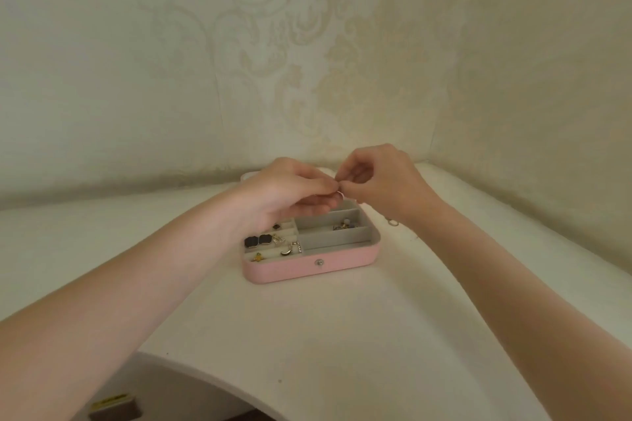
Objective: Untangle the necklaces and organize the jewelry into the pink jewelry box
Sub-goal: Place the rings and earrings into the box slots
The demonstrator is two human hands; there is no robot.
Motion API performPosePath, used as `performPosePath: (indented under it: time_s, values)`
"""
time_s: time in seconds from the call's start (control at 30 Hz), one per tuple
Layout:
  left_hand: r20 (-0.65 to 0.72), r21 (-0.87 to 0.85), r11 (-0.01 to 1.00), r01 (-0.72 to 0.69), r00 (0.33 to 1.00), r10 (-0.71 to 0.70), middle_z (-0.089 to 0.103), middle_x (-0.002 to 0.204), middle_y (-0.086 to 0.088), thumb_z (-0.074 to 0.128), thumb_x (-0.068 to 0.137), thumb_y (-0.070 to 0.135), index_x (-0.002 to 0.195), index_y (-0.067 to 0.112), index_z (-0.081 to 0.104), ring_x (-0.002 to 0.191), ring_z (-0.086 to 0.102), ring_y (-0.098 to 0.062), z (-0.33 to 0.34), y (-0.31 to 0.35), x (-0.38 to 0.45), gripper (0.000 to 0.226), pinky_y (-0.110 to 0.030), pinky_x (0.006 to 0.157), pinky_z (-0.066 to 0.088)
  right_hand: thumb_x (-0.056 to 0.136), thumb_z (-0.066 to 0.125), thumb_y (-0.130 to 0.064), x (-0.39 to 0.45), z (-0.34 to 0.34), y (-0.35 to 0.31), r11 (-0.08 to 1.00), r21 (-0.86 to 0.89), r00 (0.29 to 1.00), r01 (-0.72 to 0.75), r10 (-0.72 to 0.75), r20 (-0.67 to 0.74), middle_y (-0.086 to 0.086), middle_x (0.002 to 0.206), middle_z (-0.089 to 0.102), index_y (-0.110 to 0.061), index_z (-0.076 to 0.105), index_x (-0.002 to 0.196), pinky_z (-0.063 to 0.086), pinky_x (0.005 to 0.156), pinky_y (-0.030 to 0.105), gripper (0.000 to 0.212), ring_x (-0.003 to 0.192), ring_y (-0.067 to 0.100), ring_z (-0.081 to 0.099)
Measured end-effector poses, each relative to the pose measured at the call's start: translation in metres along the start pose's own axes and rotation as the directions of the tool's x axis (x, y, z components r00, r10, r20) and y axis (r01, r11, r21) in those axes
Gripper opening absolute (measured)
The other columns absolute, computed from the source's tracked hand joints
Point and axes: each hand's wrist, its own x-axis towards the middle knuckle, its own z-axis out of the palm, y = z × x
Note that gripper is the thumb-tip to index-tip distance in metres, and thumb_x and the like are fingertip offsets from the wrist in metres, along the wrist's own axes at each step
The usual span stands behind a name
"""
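Here, just above the centre of the frame, a small silvery piece of jewellery (pixel 339 194) sits pinched between the fingertips of both hands; it is too small to say whether it is a ring, a clasp or a loop of chain. The left hand (pixel 290 193) comes in from the lower left with its fingers curled and narrow around the piece, and the right hand (pixel 379 181) meets it from the right, thumb and forefinger nipped tight on the same spot. Both hover over the far side of the pink jewelry box (pixel 309 267), which lies open on the white table (pixel 307 335) at mid-frame. Its left ridged section already holds two dark square earrings (pixel 257 241) and a few gold pieces (pixel 287 249); a small cluster (pixel 343 225) lies in a right-hand compartment, with the long one below it bare. To the right of the box, near the right wrist, a little metal ring (pixel 392 222) rests on the table, perhaps the end of a chain.

The step looks like fine work on a knot or clasp. It would go best with slack kept in the chain, the fingertips teasing strands apart rather than pulling, and the piece held over the box so anything dropped lands inside
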Motion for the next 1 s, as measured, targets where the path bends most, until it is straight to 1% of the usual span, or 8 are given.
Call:
performPosePath:
  time_s: [0.1, 0.2, 0.3, 0.4, 0.53, 0.7, 0.83, 1.0]
  values:
    - [-0.027, -0.045, 0.999, 0.005, 1.000, -0.006, 0.070, 0.065, -0.002, 0.062, 0.084, -0.001, 0.082, 0.004, 0.066, 0.061, 0.067, -0.006, -0.017, -0.004, -0.007, 0.007, -0.013, 0.058, 0.052, 0.076, 0.066, 0.004, 0.001, 0.011, -0.005, 0.996, 0.057, 0.997, 0.063, -0.066, 0.038, 0.003, 0.073, 0.065, -0.011, 0.066, 0.077, 0.044, 0.060, 0.009, 0.015, 0.058, -0.001, 0.055]
    - [-0.025, 0.057, 0.997, -0.048, 0.998, 0.050, 0.071, 0.068, -0.002, 0.062, 0.083, -0.003, 0.087, 0.007, 0.067, 0.065, 0.068, -0.007, -0.031, -0.011, -0.015, 0.012, -0.014, 0.062, 0.054, 0.080, 0.066, 0.005, -0.001, 0.013, -0.007, 0.949, 0.303, 0.974, -0.085, 0.016, 0.225, 0.008, 0.072, 0.065, -0.005, 0.067, 0.081, 0.050, 0.060, 0.017, 0.010, 0.063, 0.013, 0.059]
    - [0.015, 0.244, 0.959, -0.141, 0.990, 0.142, 0.071, 0.069, -0.002, 0.065, 0.083, 0.000, 0.089, 0.014, 0.067, 0.064, 0.066, -0.007, -0.038, -0.014, -0.025, 0.015, -0.016, 0.065, 0.054, 0.080, 0.066, 0.005, -0.003, 0.015, -0.010, 0.877, 0.422, 0.935, -0.228, 0.076, 0.347, 0.010, 0.074, 0.067, -0.002, 0.067, 0.085, 0.049, 0.059, 0.015, 0.009, 0.063, 0.012, 0.063]
    - [0.026, 0.364, 0.913, -0.181, 0.982, 0.185, 0.072, 0.071, -0.004, 0.068, 0.081, 0.003, 0.087, 0.017, 0.066, 0.062, 0.065, -0.008, -0.041, -0.015, -0.030, 0.016, -0.018, 0.063, 0.052, 0.079, 0.068, 0.005, -0.004, 0.016, -0.015, 0.888, 0.375, 0.909, -0.266, 0.103, 0.403, 0.006, 0.072, 0.067, 0.002, 0.069, 0.093, 0.048, 0.058, 0.012, 0.014, 0.057, 0.006, 0.061]
    - [-0.012, 0.497, 0.845, -0.196, 0.973, 0.233, 0.072, 0.072, 0.000, 0.071, 0.078, 0.009, 0.083, 0.022, 0.065, 0.070, 0.067, -0.014, -0.043, -0.019, -0.032, 0.015, -0.034, 0.077, 0.054, 0.079, 0.068, 0.005, -0.005, 0.017, -0.024, 0.938, 0.262, 0.904, -0.228, 0.103, 0.416, 0.008, 0.070, 0.065, 0.004, 0.070, 0.093, 0.045, 0.056, 0.009, 0.014, 0.052, 0.003, 0.059]
    - [0.009, 0.671, 0.707, -0.224, 0.956, 0.294, 0.056, 0.061, 0.010, 0.076, 0.074, 0.018, 0.067, 0.029, 0.067, 0.054, 0.045, -0.001, -0.051, -0.020, -0.041, 0.016, -0.015, 0.056, 0.036, 0.080, 0.067, 0.003, -0.003, 0.018, -0.028, 0.965, 0.164, 0.898, -0.204, 0.118, 0.423, 0.008, 0.067, 0.065, -0.001, 0.072, 0.087, 0.046, 0.055, 0.010, 0.009, 0.052, 0.002, 0.060]
    - [0.131, 0.757, 0.600, -0.260, 0.959, 0.250, 0.050, 0.064, 0.006, 0.075, 0.075, 0.023, 0.072, 0.028, 0.071, 0.055, 0.040, -0.004, -0.045, -0.020, -0.045, 0.007, -0.018, 0.051, 0.029, 0.081, 0.067, 0.002, -0.003, 0.019, -0.028, 0.967, 0.148, 0.903, -0.207, 0.131, 0.410, 0.008, 0.067, 0.064, -0.003, 0.071, 0.084, 0.046, 0.054, 0.012, 0.008, 0.051, 0.003, 0.058]
    - [0.150, 0.841, 0.487, -0.236, 0.966, 0.210, 0.060, 0.072, -0.002, 0.073, 0.075, 0.025, 0.076, 0.024, 0.074, 0.062, 0.046, -0.010, -0.034, -0.023, -0.039, 0.002, -0.027, 0.059, 0.035, 0.081, 0.066, 0.003, -0.005, 0.018, -0.028, 0.967, 0.148, 0.906, -0.207, 0.133, 0.401, 0.008, 0.067, 0.063, 0.000, 0.071, 0.087, 0.047, 0.054, 0.011, 0.007, 0.052, 0.003, 0.058]
